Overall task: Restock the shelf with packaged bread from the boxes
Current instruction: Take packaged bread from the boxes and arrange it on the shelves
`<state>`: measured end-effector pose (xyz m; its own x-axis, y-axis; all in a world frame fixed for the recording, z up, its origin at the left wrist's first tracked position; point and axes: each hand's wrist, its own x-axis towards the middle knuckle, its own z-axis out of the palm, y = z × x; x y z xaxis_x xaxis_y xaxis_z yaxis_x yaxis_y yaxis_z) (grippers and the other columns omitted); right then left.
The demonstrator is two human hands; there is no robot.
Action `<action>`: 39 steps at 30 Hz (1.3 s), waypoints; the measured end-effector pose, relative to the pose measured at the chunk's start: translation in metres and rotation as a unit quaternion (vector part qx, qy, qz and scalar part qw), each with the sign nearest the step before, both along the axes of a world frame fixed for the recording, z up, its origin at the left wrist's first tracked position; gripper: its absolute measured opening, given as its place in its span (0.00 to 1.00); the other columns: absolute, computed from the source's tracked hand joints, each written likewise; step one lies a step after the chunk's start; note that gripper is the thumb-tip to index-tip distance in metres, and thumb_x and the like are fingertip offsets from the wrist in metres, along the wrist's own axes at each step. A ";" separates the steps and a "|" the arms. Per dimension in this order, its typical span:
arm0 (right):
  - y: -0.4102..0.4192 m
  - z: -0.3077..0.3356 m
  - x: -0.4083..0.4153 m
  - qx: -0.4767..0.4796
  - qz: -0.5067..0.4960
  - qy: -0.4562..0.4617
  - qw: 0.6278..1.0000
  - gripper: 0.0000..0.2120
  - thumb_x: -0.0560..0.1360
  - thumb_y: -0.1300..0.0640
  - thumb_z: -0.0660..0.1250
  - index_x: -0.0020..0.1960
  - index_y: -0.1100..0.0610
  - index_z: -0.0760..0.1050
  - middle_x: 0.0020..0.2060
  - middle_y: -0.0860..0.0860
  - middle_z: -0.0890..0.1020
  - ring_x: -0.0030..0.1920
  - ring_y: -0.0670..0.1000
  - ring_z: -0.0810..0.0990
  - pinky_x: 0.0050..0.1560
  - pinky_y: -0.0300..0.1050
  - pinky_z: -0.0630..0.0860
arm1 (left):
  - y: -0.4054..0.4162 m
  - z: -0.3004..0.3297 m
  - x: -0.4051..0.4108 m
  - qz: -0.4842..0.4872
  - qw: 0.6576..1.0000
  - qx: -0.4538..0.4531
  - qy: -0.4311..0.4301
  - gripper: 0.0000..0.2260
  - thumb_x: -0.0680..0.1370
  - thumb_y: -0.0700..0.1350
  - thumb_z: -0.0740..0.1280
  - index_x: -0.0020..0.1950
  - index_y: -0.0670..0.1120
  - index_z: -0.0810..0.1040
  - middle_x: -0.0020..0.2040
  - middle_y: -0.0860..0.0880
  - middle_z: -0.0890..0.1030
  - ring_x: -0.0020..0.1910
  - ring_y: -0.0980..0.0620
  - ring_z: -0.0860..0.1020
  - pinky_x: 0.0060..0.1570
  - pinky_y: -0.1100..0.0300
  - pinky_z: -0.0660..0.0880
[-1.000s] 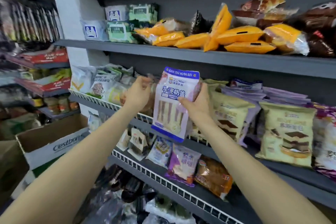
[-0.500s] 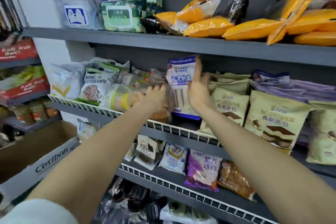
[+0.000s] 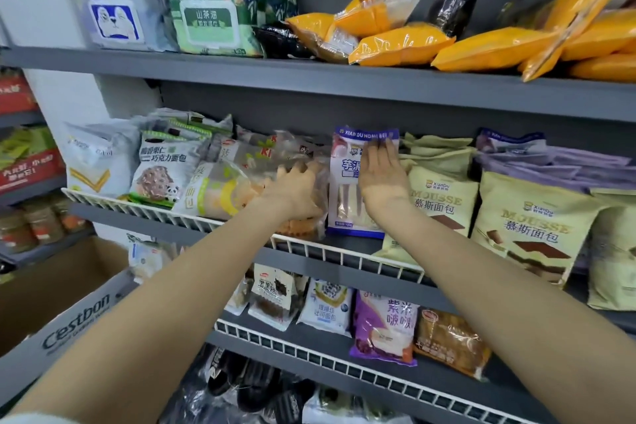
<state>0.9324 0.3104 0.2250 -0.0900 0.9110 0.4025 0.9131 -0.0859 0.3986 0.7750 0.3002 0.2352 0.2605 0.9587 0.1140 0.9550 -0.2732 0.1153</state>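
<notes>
Right hand (image 3: 378, 172) presses flat, fingers straight, on the upright purple pack (image 3: 347, 189) on the shelf (image 3: 344, 251); left hand (image 3: 292, 189) grasps the clear bag (image 3: 237, 182) beside it.

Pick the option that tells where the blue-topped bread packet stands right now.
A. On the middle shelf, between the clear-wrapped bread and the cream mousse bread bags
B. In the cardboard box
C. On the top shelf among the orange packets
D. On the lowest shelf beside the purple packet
A: the blue-topped bread packet stands upright on the middle shelf, with the right hand flat against its front, the clear-wrapped bread on its left and the cream mousse bread bags on its right.
</notes>
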 end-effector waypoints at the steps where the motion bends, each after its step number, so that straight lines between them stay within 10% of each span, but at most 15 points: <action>1: 0.000 0.001 -0.001 -0.015 -0.005 0.011 1.000 0.33 0.79 0.61 0.57 0.75 0.69 0.42 0.75 0.64 0.51 0.76 0.63 0.49 0.75 0.55 0.41 | -0.002 0.000 0.001 0.003 1.000 0.021 -0.011 0.36 0.72 0.54 0.69 0.75 0.50 0.55 0.74 0.44 0.62 0.72 0.37 0.59 0.68 0.41 0.61; 6: -0.022 0.020 -0.004 -0.017 0.053 0.164 0.985 0.33 0.75 0.64 0.64 0.76 0.63 0.53 0.76 0.61 0.51 0.77 0.60 0.46 0.76 0.51 0.42 | -0.014 0.005 0.021 -0.010 0.989 0.129 -0.068 0.23 0.76 0.48 0.64 0.70 0.46 0.65 0.69 0.43 0.67 0.69 0.41 0.65 0.66 0.46 0.64; 11: -0.083 0.033 0.038 0.131 0.113 0.255 0.951 0.19 0.75 0.65 0.62 0.65 0.60 0.73 0.69 0.57 0.69 0.69 0.58 0.65 0.69 0.50 0.64 | -0.033 0.009 0.067 -0.070 0.974 0.174 -0.129 0.18 0.77 0.42 0.62 0.67 0.45 0.70 0.67 0.44 0.71 0.66 0.43 0.69 0.64 0.49 0.67; 21: -0.175 0.013 0.260 0.201 -0.024 0.334 0.921 0.14 0.73 0.61 0.64 0.57 0.61 0.78 0.59 0.62 0.75 0.61 0.63 0.71 0.60 0.53 0.69 | -0.103 0.020 0.272 -0.307 0.915 0.152 -0.213 0.12 0.75 0.39 0.64 0.58 0.42 0.77 0.55 0.42 0.79 0.56 0.44 0.77 0.55 0.54 0.73; 27: -0.217 -0.003 0.411 0.238 -0.121 0.416 0.869 0.36 0.71 0.52 0.71 0.73 0.59 0.60 0.67 0.70 0.61 0.68 0.67 0.61 0.68 0.55 0.60 | -0.152 0.023 0.421 -0.305 0.933 0.166 -0.098 0.30 0.73 0.47 0.69 0.72 0.42 0.63 0.70 0.41 0.66 0.71 0.43 0.64 0.68 0.55 0.61; 32: -0.216 -0.020 0.477 0.026 -0.060 0.662 0.746 0.64 0.66 0.52 0.77 0.72 0.53 0.23 0.72 0.66 0.62 0.70 0.62 0.67 0.69 0.54 0.66 | -0.146 0.009 0.476 -0.194 0.970 0.086 0.115 0.57 0.66 0.65 0.71 0.77 0.45 0.35 0.78 0.43 0.39 0.77 0.43 0.39 0.73 0.46 0.37; 39: -0.197 -0.042 0.493 -0.035 0.093 0.698 0.709 0.66 0.67 0.68 0.75 0.69 0.46 0.19 0.76 0.60 0.51 0.52 0.56 0.83 0.58 0.50 0.78 | -0.131 0.006 0.482 -0.172 0.983 0.034 0.055 0.59 0.63 0.57 0.77 0.77 0.49 0.36 0.79 0.49 0.47 0.78 0.49 0.49 0.74 0.55 0.52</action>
